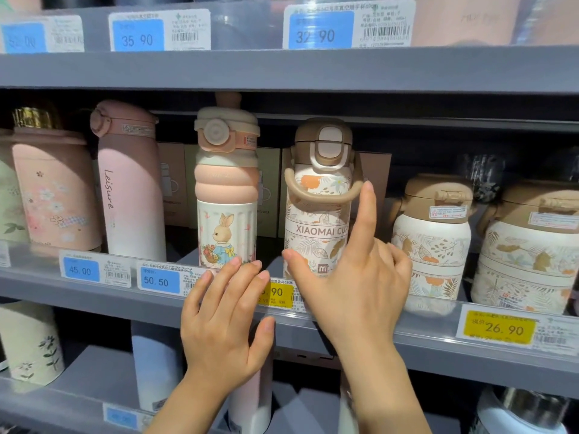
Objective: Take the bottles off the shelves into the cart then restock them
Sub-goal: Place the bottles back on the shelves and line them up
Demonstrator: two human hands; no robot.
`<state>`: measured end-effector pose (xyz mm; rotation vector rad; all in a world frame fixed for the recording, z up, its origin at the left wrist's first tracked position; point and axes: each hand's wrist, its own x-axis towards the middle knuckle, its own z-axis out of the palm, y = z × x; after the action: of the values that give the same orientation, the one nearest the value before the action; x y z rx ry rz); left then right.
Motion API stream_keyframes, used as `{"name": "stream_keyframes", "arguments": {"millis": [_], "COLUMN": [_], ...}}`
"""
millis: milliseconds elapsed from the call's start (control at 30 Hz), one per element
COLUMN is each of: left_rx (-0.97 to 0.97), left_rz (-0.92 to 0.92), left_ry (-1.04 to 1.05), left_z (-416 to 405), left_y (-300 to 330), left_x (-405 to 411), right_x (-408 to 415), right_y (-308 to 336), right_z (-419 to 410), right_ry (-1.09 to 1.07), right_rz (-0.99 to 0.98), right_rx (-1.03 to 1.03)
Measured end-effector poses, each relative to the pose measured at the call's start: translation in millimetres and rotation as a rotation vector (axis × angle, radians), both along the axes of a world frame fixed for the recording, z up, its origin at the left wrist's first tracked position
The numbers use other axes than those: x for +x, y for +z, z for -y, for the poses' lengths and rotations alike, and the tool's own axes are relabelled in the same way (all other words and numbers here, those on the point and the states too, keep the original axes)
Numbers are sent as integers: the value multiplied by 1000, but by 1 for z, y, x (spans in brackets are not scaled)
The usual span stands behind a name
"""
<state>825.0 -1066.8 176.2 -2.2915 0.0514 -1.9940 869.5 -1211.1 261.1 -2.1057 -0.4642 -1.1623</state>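
Several bottles stand in a row on the middle grey shelf [94, 296]. A rabbit-print bottle [226, 195] with a peach ribbed top stands at centre. Right of it is a floral bottle marked XIAOMAI CUP [316, 214] with a brown lid and strap. My left hand [225, 321] is open, its fingertips at the base of the rabbit bottle by the shelf's front rail. My right hand [354, 270] is spread in front of the XIAOMAI bottle, index finger raised by the strap, thumb at the lower body, not closed round it.
A pink Leisure bottle [130, 183] and a pink flowered flask [53, 189] stand to the left. Two squat floral jugs [434, 242] [529, 249] stand to the right. Boxes sit behind. Shelves with more bottles run above and below. Price tags line the rails.
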Motion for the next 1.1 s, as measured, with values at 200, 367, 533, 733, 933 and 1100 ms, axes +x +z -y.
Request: {"name": "stream_keyframes", "arguments": {"millis": [200,367,533,733,933,1100], "left_rx": [-3,-4,-4,6,24,12], "left_rz": [10,-6,-13,-5,-8,-7], "left_ry": [3,6,-3,0,7,7], "left_z": [0,-1,0,0,-3,-1], "left_y": [0,0,1,1,0,0], "left_x": [0,-1,-1,-1,0,-1], "right_x": [-1,-1,-2,-1,-2,9], "right_y": [3,1,-1,-2,-8,-10], "right_z": [0,-5,-7,-6,13,69], "right_ry": [48,-49,-115,-130,43,3], "right_rz": [-22,28,52,57,190,276], "right_rx": [-39,45,52,43,66,196]}}
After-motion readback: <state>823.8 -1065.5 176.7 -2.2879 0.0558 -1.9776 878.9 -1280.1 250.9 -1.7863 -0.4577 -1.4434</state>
